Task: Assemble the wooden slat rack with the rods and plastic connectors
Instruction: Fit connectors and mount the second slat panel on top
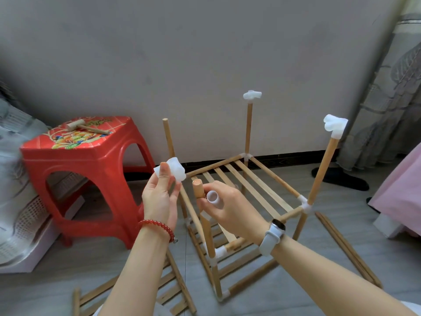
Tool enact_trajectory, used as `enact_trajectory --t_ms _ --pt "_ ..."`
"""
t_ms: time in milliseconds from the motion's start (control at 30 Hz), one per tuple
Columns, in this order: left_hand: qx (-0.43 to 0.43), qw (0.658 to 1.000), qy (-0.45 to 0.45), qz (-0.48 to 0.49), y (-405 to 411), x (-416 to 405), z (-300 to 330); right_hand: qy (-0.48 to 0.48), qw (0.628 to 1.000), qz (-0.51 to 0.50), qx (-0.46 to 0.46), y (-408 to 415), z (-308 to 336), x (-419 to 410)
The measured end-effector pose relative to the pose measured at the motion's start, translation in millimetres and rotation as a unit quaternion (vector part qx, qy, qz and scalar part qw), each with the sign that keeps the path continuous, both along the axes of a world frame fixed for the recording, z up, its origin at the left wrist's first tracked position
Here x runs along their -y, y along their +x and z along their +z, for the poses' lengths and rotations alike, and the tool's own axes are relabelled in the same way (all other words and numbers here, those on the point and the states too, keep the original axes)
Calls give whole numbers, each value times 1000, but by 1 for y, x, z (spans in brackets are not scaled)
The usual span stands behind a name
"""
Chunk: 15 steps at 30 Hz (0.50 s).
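Observation:
The half-built wooden rack (250,179) stands on the floor, a slat shelf at mid height and four upright rods above it. White connectors cap the back rod (251,95) and the right rod (335,125); the far-left rod (167,135) is bare. My left hand (160,197) pinches a white plastic connector (176,171) at its fingertips. My right hand (230,206) grips another white connector (214,198), its open socket facing me, right beside the bare top of the near upright rod (197,188).
A red plastic stool (84,165) stands at the left with a small wooden mallet (84,127) on top. A loose slat panel (173,290) lies on the floor near me. Spare rods (348,249) lie at the right, beside pink bedding (401,190).

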State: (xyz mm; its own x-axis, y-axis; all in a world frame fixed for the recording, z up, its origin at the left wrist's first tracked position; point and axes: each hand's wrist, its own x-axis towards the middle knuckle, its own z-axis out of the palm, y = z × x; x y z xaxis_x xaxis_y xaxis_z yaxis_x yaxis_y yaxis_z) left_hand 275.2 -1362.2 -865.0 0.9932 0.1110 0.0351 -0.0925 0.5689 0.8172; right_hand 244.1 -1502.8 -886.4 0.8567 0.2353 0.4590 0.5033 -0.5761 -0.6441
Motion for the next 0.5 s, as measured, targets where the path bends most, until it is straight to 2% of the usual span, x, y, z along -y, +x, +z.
enact_trajectory --t_ms 67,200,367,500 --pt "18 1000 11 3 0 -1 3 -12 1000 3 -5 4 0 -3" --pt "54 992 108 33 -1 2 7 -9 999 30 -30 12 0 1" --pt "42 994 102 -18 0 8 15 -10 997 57 -58 21 11 10" --pt "70 989 123 -36 -2 7 17 -16 997 53 -45 23 11 10"
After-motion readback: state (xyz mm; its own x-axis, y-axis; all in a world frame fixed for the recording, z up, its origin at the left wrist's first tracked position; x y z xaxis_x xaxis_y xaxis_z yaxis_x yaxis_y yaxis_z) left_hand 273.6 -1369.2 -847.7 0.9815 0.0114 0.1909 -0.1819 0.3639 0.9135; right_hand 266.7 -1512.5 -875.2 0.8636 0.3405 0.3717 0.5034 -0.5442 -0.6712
